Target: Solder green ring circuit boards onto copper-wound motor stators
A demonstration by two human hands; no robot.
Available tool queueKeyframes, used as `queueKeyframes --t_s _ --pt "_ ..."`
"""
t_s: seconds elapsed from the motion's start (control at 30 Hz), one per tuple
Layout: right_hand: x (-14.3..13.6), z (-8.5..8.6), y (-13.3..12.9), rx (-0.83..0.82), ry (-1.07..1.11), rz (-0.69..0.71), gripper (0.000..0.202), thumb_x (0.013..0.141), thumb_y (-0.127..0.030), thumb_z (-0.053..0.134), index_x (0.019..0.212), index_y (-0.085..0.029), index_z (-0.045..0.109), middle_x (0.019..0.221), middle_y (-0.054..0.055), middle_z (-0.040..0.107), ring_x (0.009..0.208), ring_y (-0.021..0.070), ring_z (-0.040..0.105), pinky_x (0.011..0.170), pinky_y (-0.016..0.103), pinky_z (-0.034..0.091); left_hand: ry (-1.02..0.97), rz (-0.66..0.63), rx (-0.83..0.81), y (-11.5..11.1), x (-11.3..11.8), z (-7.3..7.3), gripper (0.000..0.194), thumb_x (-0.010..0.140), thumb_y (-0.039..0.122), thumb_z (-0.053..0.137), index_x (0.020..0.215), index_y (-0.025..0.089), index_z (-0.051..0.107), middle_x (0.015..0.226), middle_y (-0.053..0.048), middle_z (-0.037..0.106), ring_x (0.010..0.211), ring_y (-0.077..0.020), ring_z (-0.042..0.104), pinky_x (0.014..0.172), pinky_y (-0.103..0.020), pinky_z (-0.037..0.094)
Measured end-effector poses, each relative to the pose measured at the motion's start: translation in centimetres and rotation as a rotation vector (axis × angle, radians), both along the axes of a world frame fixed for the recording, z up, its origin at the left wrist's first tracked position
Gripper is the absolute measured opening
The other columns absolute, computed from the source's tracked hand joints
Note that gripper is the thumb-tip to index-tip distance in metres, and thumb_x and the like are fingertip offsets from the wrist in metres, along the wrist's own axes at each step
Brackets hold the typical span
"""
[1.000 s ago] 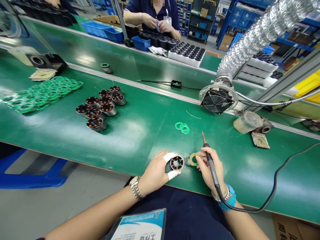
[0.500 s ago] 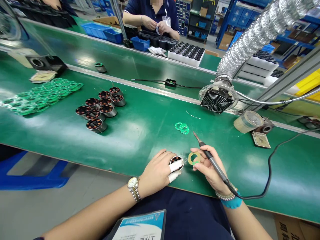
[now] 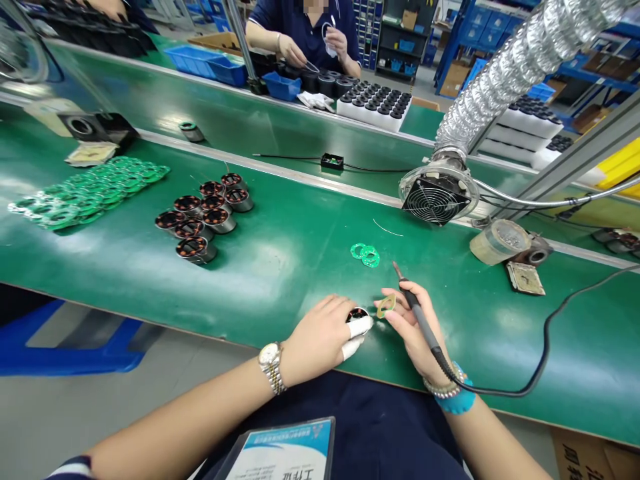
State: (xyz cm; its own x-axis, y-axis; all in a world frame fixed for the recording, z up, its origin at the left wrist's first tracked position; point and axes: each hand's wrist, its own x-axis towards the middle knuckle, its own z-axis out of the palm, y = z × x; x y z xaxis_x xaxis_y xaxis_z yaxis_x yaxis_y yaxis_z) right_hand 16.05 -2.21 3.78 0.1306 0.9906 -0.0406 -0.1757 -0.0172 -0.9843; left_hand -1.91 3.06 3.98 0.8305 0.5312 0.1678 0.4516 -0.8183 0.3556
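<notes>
My left hand [image 3: 327, 331] is wrapped around a motor stator [image 3: 357, 313] at the bench's front edge, with white tape on two of its digits covering part of the top. Just to the right, my right hand [image 3: 411, 321] pinches a ring-shaped circuit board [image 3: 387, 307] by its rim, tilted beside the stator. The same hand also carries a soldering iron [image 3: 423, 319], its tip pointing up and away from me. Whether the board touches the stator's wires I cannot tell. Two green ring boards [image 3: 369, 256] lie overlapped on the bench beyond my hands.
Several stators [image 3: 216, 220] stand grouped at left, beside rows of green boards [image 3: 90, 193]. A fume extractor fan [image 3: 435, 200] hangs at the back right, near a solder pot-like tub [image 3: 500, 241] and a sponge [image 3: 526, 277]. The iron's cord [image 3: 543, 347] loops right. A co-worker [image 3: 305, 40] sits opposite.
My right hand has brought the ring board slightly left and up, turning it more edge-on, closer to the stator. The iron has tilted with it. The co-worker's hands have moved apart.
</notes>
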Motion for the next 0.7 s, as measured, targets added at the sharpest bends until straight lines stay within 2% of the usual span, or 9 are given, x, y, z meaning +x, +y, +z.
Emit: queueKeyframes --t_s 0.07,0.17,0.27,0.37,0.5,0.7 --pt "-0.3 0.2 0.4 -0.018 -0.027 -0.014 0.049 0.074 -0.026 0.067 0.111 -0.028 0.034 0.110 0.006 0.054 0.093 0.0167 0.063 0.086 0.036 0.052 -0.134 0.053 -0.155 0.0 -0.3 -0.9 0.026 0.082 0.025 0.054 0.107 0.019 0.053 0.106 -0.010 0.060 0.098 -0.0223 0.057 0.086 -0.039 0.047" --pt "-0.4 0.5 1.1 -0.009 -0.134 0.014 0.053 0.071 -0.024 0.069 0.110 -0.027 0.034 0.103 0.005 0.057 0.090 0.0168 0.064 0.081 0.034 0.053 -0.277 0.220 -0.364 -0.4 -0.6 -2.1 0.051 0.074 0.030 0.064 0.118 0.019 0.041 0.111 -0.010 0.060 0.099 -0.0222 0.059 0.085 -0.036 0.049" --pt "-0.2 0.8 1.5 0.055 -0.350 0.088 0.055 0.070 -0.022 0.070 0.113 -0.026 0.036 0.107 0.006 0.059 0.092 0.0178 0.063 0.084 0.035 0.051 -0.316 0.321 -0.444 -0.9 -0.4 -2.6 0.064 0.067 0.033 0.071 0.119 0.017 0.038 0.113 -0.012 0.059 0.101 -0.0252 0.059 0.086 -0.039 0.049" --pt "0.0 1.3 1.8 0.163 -0.553 0.242 0.056 0.069 -0.020 0.071 0.115 -0.026 0.039 0.108 0.006 0.061 0.099 0.0185 0.061 0.089 0.034 0.047 -0.342 0.359 -0.467 -1.0 -0.3 -2.8 0.061 0.068 0.028 0.071 0.118 0.017 0.038 0.113 -0.012 0.060 0.101 -0.0254 0.060 0.087 -0.040 0.049" --pt "0.2 1.9 2.4 0.272 -0.685 0.439 0.054 0.071 -0.021 0.070 0.116 -0.024 0.041 0.107 0.005 0.061 0.100 0.0187 0.060 0.087 0.031 0.047 -0.401 0.352 -0.509 -1.0 -0.6 -3.2 0.065 0.069 0.025 0.070 0.122 0.019 0.034 0.109 -0.009 0.062 0.101 -0.0240 0.061 0.088 -0.038 0.049" --pt "0.2 1.9 3.1 0.304 -0.733 0.518 0.041 0.075 -0.026 0.067 0.109 -0.022 0.046 0.100 0.006 0.060 0.091 0.0186 0.060 0.079 0.031 0.049 -0.426 0.345 -0.482 -1.0 -1.0 -3.6 0.047 0.069 0.024 0.070 0.108 0.020 0.044 0.100 -0.006 0.064 0.091 -0.0211 0.063 0.080 -0.033 0.051"
